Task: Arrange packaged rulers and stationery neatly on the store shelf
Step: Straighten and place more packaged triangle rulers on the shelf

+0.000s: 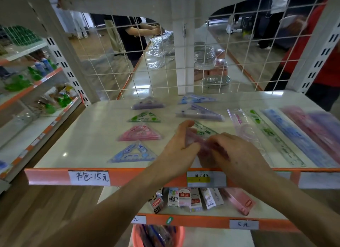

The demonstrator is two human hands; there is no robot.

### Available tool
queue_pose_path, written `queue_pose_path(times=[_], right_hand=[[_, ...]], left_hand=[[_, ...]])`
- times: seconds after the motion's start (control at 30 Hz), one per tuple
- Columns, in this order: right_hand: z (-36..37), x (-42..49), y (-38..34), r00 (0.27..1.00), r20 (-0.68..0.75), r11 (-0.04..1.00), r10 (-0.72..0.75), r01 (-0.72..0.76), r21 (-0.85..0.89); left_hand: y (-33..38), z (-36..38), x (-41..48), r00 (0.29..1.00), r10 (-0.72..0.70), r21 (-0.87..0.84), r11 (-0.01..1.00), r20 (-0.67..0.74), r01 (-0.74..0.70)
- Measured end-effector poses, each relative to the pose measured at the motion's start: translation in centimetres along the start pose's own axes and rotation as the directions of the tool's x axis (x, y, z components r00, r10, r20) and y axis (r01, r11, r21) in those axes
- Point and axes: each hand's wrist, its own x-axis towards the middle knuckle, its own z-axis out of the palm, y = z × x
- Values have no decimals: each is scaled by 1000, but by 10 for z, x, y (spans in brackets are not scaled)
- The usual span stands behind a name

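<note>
Centre frame, both hands grip one pink pack [194, 138] just above the shelf [82, 136]: left hand [181, 143] curled round one end, right hand [237, 154] pinching the other. Triangles [139, 134] line up centre-left and rulers [294, 134] lie at right. It looks mostly done, but this pack still needs a spot.

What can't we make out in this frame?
Head view only.
Pink pack: mostly covered by left hand and right hand; its shape is unclear.
Green set square: near part hidden behind both hands.
Pink and purple rulers: blurred, cut off by right edge.
Middle price label: print too small.
Pink basket: cut off by bottom edge.
</note>
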Motion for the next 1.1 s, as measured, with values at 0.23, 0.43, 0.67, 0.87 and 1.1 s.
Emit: queue_pose_path(times=[0.23, 0.43, 0.67, 0.87, 1.1], right_hand=[[7, 4, -2, 1000, -26, 999, -4, 5, 48], [10, 10, -12, 1000, -21, 958, 12, -6, 288], [14, 16, -15, 1000, 7, 926, 24, -24, 378], [12, 19, -18, 998, 66, 931, 2, -26, 363], [-11, 13, 7, 993, 121, 972, -8, -21, 235]], left_hand=[[9, 24, 15, 941, -81, -47, 996, -329, 69], [10, 31, 14, 919, -50, -51, 998, -391, 32], [12, 38, 17, 883, -67, -121, 993, -465, 11], [3, 35, 13, 919, 17, -1, 1000, -394, -19], [1, 20, 10, 975, 5, -84, 996, -224, -24]])
